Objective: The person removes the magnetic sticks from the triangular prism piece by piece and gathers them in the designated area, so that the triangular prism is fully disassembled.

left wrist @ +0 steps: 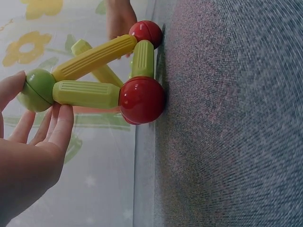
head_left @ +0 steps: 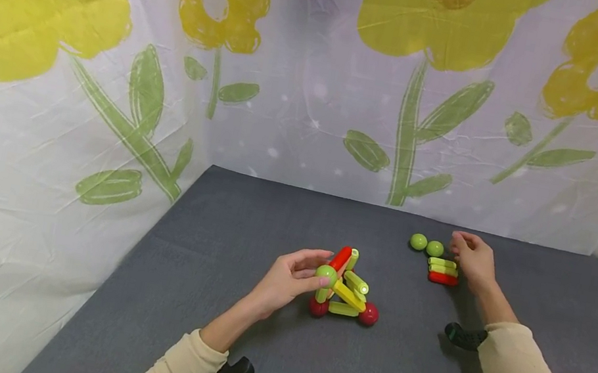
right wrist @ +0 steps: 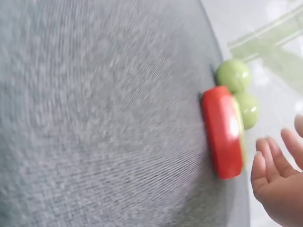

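Note:
My left hand pinches a green ball at the top of a structure of toy building rods and balls, its thumb on one side and fingers beneath in the left wrist view. A yellow rod and a yellow-green rod run from that ball to two red balls on the table. A red rod slants up behind. My right hand, fingers loosely bent and holding nothing, hovers beside loose yellow-green rods and a red rod. Two loose green balls lie just beyond.
The dark grey table meets a white cloth wall printed with yellow flowers at its back edge. Black wrist-worn pieces stick out below both sleeves, close to the tabletop.

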{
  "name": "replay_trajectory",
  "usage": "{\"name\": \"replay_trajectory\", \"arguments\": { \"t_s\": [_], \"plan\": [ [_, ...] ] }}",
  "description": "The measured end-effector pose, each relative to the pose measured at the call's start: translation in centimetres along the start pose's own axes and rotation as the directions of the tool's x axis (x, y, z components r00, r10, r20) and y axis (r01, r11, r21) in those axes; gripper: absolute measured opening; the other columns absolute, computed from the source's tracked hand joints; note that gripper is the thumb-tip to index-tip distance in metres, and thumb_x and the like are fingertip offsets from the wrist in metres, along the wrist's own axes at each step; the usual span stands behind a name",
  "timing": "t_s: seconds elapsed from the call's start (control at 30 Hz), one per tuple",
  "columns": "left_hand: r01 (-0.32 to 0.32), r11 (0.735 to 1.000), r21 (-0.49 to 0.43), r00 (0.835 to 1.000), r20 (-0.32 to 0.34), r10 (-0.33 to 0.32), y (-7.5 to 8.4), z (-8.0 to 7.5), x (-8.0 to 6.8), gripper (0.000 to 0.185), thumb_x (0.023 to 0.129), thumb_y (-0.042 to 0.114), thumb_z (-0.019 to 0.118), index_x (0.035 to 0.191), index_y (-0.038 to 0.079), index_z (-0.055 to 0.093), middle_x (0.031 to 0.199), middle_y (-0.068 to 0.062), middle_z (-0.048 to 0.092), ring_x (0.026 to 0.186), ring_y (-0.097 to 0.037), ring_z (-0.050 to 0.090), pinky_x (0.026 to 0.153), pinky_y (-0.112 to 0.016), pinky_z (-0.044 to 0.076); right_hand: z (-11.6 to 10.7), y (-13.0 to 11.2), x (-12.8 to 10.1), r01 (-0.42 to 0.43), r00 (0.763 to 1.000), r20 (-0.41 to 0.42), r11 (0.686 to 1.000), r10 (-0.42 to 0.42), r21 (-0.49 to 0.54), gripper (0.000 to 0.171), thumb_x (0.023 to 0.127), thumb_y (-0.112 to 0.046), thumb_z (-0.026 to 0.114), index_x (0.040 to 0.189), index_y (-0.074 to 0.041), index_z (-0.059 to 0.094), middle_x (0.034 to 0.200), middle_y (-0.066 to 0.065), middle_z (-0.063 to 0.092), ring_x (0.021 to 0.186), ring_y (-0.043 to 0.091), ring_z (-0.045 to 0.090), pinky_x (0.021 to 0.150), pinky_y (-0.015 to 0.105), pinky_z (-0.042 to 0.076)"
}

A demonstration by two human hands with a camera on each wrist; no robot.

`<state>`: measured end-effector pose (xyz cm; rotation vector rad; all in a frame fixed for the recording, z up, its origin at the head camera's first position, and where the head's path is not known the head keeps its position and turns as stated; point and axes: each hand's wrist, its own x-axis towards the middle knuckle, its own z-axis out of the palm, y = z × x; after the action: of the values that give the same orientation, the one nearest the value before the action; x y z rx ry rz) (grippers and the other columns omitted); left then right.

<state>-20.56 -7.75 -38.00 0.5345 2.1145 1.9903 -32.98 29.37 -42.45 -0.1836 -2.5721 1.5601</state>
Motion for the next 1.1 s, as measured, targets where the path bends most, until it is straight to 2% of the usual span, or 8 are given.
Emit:
{"name": "replay_trajectory", "arguments": {
  "t_s": [0.07, 0.17, 0.33, 0.47, 0.6, 0.7, 0.93, 1.1],
  "plan": [
    [-0.007, 1.000, -0.002, 1.000, 0.000, 0.007, 0.0, -0.1, 0.0, 0.047, 0.088, 0.002, 0.067, 0.132, -0.001, 0.052, 0.127, -0.018, 0.056, 0.119, -0.036, 0.052, 0.093, -0.036, 0.046, 0.0, -0.5, -0.2, 0.013, 1.000, -0.011, 0.998, -0.012, 0.063, 0.060, 0.101, -0.041, 0.042, 0.138, 0.006, 0.042, 0.125, 0.024, 0.052, 0.100, 0.019, 0.055, 0.082, 0.026, 0.047],
    [-0.011, 1.000, 0.001, 1.000, -0.002, 0.011, 0.1, -0.1, 0.0, 0.047, 0.088, 0.001, 0.067, 0.133, -0.001, 0.052, 0.128, -0.018, 0.055, 0.119, -0.035, 0.051, 0.093, -0.036, 0.046, -0.1, -1.3, -0.7, 0.016, 0.999, 0.030, 0.979, -0.022, 0.201, 0.057, 0.099, -0.040, 0.047, 0.135, 0.004, 0.044, 0.117, 0.014, 0.058, 0.094, 0.009, 0.057, 0.080, 0.021, 0.049],
    [-0.007, 1.000, 0.002, 1.000, -0.002, 0.007, 0.2, -0.1, 0.0, 0.047, 0.088, 0.001, 0.067, 0.133, -0.002, 0.052, 0.128, -0.019, 0.055, 0.119, -0.035, 0.052, 0.093, -0.037, 0.047, 0.0, -2.2, -1.9, -0.057, 0.980, 0.195, 0.888, -0.038, 0.457, 0.037, 0.098, -0.033, 0.051, 0.124, -0.007, 0.049, 0.100, -0.005, 0.062, 0.093, 0.008, 0.060, 0.082, 0.020, 0.049],
    [-0.005, 1.000, -0.004, 1.000, -0.001, 0.005, 0.2, -0.1, -0.1, 0.047, 0.088, 0.001, 0.067, 0.133, -0.002, 0.052, 0.128, -0.019, 0.055, 0.118, -0.036, 0.052, 0.092, -0.037, 0.047, 0.6, -2.8, -2.9, -0.118, 0.952, 0.299, 0.830, -0.062, 0.546, 0.030, 0.099, -0.029, 0.050, 0.121, -0.010, 0.049, 0.098, -0.005, 0.063, 0.093, 0.009, 0.061, 0.084, 0.021, 0.049],
    [-0.007, 1.000, -0.011, 1.000, 0.004, 0.007, 0.2, -0.1, -0.1, 0.047, 0.089, 0.001, 0.066, 0.133, -0.002, 0.051, 0.128, -0.019, 0.055, 0.119, -0.037, 0.052, 0.092, -0.037, 0.047, 1.6, -3.1, -3.7, -0.173, 0.925, 0.374, 0.796, -0.072, 0.580, 0.036, 0.101, -0.027, 0.048, 0.127, -0.003, 0.043, 0.101, 0.001, 0.061, 0.095, 0.012, 0.061, 0.086, 0.024, 0.048],
    [-0.007, 1.000, -0.011, 1.000, 0.006, 0.007, 0.2, 0.0, -0.1, 0.047, 0.089, 0.001, 0.066, 0.133, -0.002, 0.051, 0.129, -0.019, 0.054, 0.119, -0.037, 0.051, 0.092, -0.036, 0.047, 2.4, -3.3, -4.3, -0.202, 0.907, 0.415, 0.793, -0.069, 0.575, 0.044, 0.101, -0.026, 0.047, 0.132, 0.002, 0.036, 0.106, 0.004, 0.060, 0.097, 0.013, 0.061, 0.088, 0.026, 0.048],
    [-0.002, 1.000, -0.006, 1.000, 0.001, 0.002, 0.2, 0.0, -0.1, 0.047, 0.089, 0.003, 0.067, 0.133, -0.001, 0.052, 0.129, -0.018, 0.055, 0.119, -0.036, 0.052, 0.093, -0.036, 0.047, 4.6, -3.4, -5.8, -0.173, 0.876, 0.475, 0.866, -0.081, 0.468, 0.062, 0.102, -0.030, 0.045, 0.142, 0.012, 0.024, 0.116, 0.009, 0.057, 0.105, 0.015, 0.058, 0.090, 0.026, 0.047],
    [-0.004, 1.000, -0.004, 1.000, -0.002, 0.004, 0.1, 0.0, -0.1, 0.047, 0.089, 0.003, 0.067, 0.133, -0.002, 0.052, 0.128, -0.019, 0.055, 0.118, -0.035, 0.052, 0.093, -0.036, 0.047, 5.9, -3.6, -6.9, -0.202, 0.848, 0.519, 0.845, -0.102, 0.496, 0.049, 0.102, -0.025, 0.048, 0.137, 0.007, 0.035, 0.113, 0.009, 0.058, 0.104, 0.017, 0.059, 0.091, 0.028, 0.047]
  ]
}}
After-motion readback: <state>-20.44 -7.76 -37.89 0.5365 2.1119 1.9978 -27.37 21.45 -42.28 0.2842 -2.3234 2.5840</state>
